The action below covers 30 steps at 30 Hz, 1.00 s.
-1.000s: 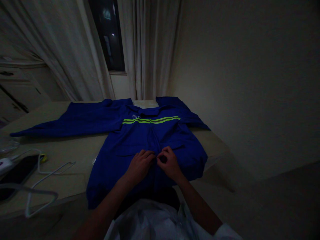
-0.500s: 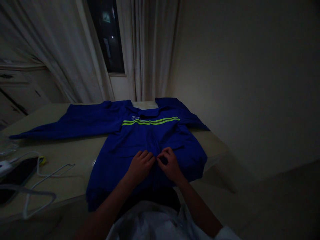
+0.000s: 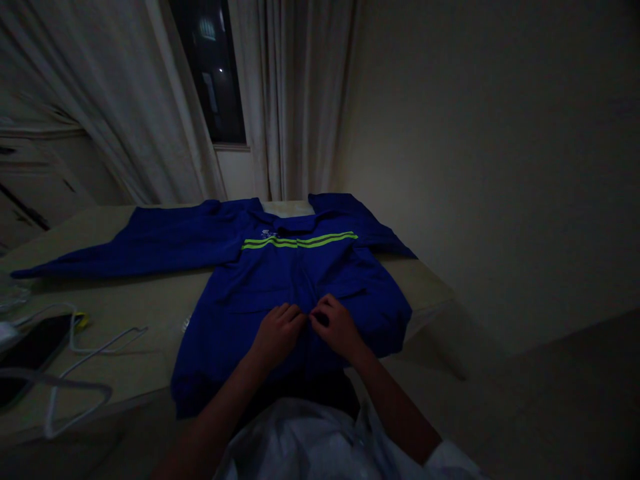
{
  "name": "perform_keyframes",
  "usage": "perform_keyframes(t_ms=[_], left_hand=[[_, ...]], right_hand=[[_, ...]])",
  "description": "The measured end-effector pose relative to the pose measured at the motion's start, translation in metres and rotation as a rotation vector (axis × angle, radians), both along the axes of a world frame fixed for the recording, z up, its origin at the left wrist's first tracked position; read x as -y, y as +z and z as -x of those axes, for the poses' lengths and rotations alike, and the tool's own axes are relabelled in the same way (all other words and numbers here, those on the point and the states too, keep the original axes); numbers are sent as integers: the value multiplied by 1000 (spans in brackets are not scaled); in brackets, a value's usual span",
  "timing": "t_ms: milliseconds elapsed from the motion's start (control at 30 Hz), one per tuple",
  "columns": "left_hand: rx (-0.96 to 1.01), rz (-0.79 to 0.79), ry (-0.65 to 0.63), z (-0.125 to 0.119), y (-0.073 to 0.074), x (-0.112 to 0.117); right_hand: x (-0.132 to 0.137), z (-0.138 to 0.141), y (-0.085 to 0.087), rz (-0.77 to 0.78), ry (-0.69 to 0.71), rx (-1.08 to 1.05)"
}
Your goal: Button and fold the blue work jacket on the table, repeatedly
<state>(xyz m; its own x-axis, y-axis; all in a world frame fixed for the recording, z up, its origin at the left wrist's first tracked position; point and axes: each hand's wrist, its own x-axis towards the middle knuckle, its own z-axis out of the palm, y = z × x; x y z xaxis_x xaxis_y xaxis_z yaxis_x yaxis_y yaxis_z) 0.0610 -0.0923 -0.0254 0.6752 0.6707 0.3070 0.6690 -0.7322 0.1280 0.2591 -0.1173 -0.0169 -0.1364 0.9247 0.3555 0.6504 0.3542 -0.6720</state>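
A blue work jacket (image 3: 260,280) with two bright yellow-green stripes across the chest lies front up on the table, its sleeves spread to both sides. Its lower edge hangs over the near side of the table. At the front opening, below the chest, my left hand (image 3: 281,333) is closed on the jacket with curled fingers. Just beside it, my right hand (image 3: 337,328) pinches the opposite side of the opening between thumb and forefinger. The fingertips of both hands almost meet. Whatever small part sits between them is too dark to make out.
On the left of the pale table (image 3: 135,300) lie a dark phone (image 3: 37,350) and a looping white cable (image 3: 80,393). Behind stand a window (image 3: 213,73) with curtains (image 3: 295,100) and a cabinet (image 3: 35,173). A wall (image 3: 475,167) rises at the right.
The view has shifted slightly, so everything sits a little further left. Both hands keep their hold at the jacket's front, with fingertips slightly closer together.
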Motion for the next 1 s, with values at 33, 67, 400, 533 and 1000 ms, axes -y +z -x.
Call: perform_keyframes(t_ms=[33, 67, 400, 533, 1000], left_hand=[[25, -1, -6, 1, -2, 0], [52, 0, -15, 1, -3, 0], [-6, 29, -3, -4, 11, -4], [-11, 86, 29, -3, 10, -2], [198, 200, 2, 1, 2, -3]], right_hand=[[-1, 0, 0, -5, 7, 15], [-2, -1, -1, -16, 13, 26], [4, -2, -14, -124, -8, 263], [8, -6, -16, -125, 66, 242], [-1, -19, 6, 173, 97, -91]])
